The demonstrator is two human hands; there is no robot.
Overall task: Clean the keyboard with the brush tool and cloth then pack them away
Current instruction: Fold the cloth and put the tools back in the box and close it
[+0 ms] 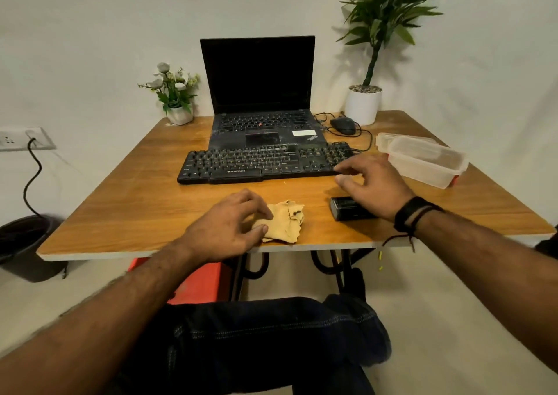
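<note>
- Tan cloth (285,222) near table (136,201) front edge; left hand (228,228) touching it, fingers loosely curled, no firm pinch.
- Right hand (371,184) fingers spread, hovering between keyboard (241,165) and black brush tool (347,208).
- Likely start; next: grasp brush tool.

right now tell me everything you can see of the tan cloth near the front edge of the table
The cloth is a small tan piece, like chamois or soft leather, crumpled into uneven folds with ragged edges and a dark mark near its upper right. It lies on the wooden table close to the front edge, in front of the black keyboard and left of a small black boxy object. The left hand covers its left part, fingers curled onto it; a firm grip cannot be confirmed.
</note>
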